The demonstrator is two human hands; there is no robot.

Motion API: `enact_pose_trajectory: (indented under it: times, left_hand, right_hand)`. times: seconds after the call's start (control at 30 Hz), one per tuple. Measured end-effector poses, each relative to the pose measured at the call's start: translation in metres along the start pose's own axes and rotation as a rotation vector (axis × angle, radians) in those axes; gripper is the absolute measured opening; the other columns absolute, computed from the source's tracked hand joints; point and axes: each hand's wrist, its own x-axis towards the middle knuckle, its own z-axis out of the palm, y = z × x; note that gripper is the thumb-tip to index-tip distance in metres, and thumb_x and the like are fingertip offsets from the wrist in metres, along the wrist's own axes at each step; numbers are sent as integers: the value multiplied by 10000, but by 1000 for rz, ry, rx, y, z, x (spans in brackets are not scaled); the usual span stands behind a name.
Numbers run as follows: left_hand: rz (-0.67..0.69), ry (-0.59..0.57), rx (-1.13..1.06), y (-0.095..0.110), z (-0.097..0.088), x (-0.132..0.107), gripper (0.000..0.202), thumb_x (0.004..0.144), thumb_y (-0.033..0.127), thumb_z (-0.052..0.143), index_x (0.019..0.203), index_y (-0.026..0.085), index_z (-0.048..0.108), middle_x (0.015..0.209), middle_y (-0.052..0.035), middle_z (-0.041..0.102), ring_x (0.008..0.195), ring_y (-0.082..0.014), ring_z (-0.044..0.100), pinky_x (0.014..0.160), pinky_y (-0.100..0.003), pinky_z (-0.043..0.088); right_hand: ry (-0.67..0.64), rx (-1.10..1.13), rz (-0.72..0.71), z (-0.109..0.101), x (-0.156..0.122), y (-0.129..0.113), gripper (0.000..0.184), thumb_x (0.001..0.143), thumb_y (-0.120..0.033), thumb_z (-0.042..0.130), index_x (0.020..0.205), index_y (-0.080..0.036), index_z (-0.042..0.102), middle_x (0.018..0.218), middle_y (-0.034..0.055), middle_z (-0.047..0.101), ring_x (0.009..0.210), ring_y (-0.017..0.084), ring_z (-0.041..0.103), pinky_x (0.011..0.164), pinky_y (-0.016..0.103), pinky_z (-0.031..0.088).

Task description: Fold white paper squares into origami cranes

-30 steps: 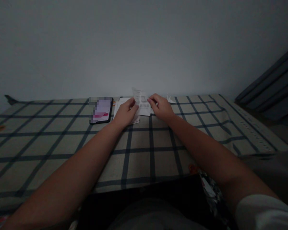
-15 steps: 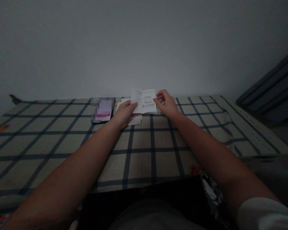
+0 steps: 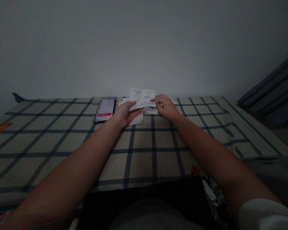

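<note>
My left hand (image 3: pixel 124 114) grips a folded white printed leaflet (image 3: pixel 138 95) at its left side, thumb on top and fingers underneath. At the leaflet's right edge is my right hand (image 3: pixel 167 107), its index finger lying over the printed face and its thumb curled below. A crease runs down the leaflet, with lines of text on the left part and a boxed print on the right. A lower flap or second sheet (image 3: pixel 150 111) shows beneath it. More pale paper (image 3: pixel 138 119) lies on the cloth below my left hand, partly covered.
A phone (image 3: pixel 105 110) with a lit, partly pixelated screen lies left of my left hand. The checked tablecloth (image 3: pixel 144 139) reaches back to a plain wall (image 3: pixel 144 48). An orange object (image 3: pixel 1 128) sits at the far left. Dark folded fabric (image 3: pixel 276 86) hangs at right.
The leaflet has tipped flatter, and a flap or sheet now shows under it. My right index finger has moved onto its face. My left fingers have stretched out beneath it.
</note>
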Motion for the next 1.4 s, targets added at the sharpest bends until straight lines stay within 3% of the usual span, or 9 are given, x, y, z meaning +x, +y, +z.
enact_pose_trajectory:
  times: [0.2,0.4,0.53,0.87,1.0,1.13,1.2,1.27,1.4]
  left_hand:
    - [-67,62,-45,3,4,-2,273,875,82,553,1116,123,674,1203,-142,734,989,-203,741,829,-224,634]
    - [-71,-50,12,2,0,-2,256,880,146,551,1101,109,675,1083,-162,763,970,-226,755,922,-300,619]
    - [-77,-172,40,0,-3,1,258,856,165,568,1065,98,703,987,-145,778,816,-203,766,846,-298,635]
    - [-66,-131,23,0,2,-2,270,903,164,490,1051,93,704,909,-142,775,775,-189,756,835,-289,619]
    - [-24,-188,75,1,1,-2,369,979,426,479,1065,138,693,935,-133,770,815,-223,759,788,-323,624]
    - [65,-235,188,-5,0,-2,623,890,738,510,1111,178,674,1062,-151,751,925,-274,753,769,-372,623]
    - [132,-261,231,-10,1,-2,570,840,678,655,1137,191,662,1143,-145,735,931,-256,745,773,-379,622]
    - [152,-288,261,-14,1,-4,502,769,497,822,1131,189,663,1218,-141,713,921,-224,733,790,-379,621]
    - [151,-180,249,-15,2,-2,323,773,311,840,997,141,682,1179,-146,720,841,-179,719,729,-317,621]
  right_hand:
    - [-54,82,31,-3,1,-10,231,886,-367,689,1050,-208,722,1065,91,669,974,207,616,857,350,506]
    - [-26,106,88,-4,5,-13,215,945,-383,603,860,-212,700,952,71,676,932,196,603,821,339,475]
    - [48,103,124,-2,7,-11,324,943,-424,592,712,-198,617,793,45,632,800,174,570,787,329,444]
    - [79,295,434,3,3,-12,416,875,-565,613,679,-197,602,649,9,569,642,148,501,603,286,381]
    - [93,355,481,3,4,-14,418,844,-582,630,682,-198,611,664,19,617,607,140,513,577,282,388]
    - [127,369,517,1,6,-16,437,821,-590,648,638,-198,585,623,10,586,575,133,498,558,282,385]
    - [119,369,522,1,6,-16,444,822,-600,645,645,-197,588,624,10,588,568,130,496,553,281,387]
    - [94,375,514,2,6,-15,446,824,-611,640,665,-196,598,641,14,600,571,129,499,552,280,392]
    - [29,368,480,3,5,-17,452,835,-620,632,686,-195,602,663,16,598,600,133,497,559,281,392]
